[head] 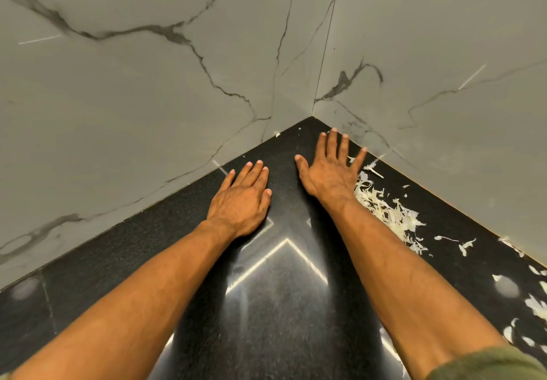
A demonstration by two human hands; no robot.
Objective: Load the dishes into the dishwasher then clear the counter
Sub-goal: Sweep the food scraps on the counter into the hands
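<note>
Both hands are lying flat on the black counter, deep in the corner of the marble walls. The left hand is keeping its fingers close together, and the right hand is spreading its fingers wide. Pale shredded scraps are lying just beside the right hand and running off the right edge; I cannot tell what they are.

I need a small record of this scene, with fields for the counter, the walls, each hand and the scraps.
counter: black, glossy
walls: grey, marble-veined, meet in a corner
left hand: flat on the counter, fingers straight, holds nothing
right hand: flat on the counter, fingers spread, near the corner
scraps: white shreds right of the right hand, along the wall
</note>
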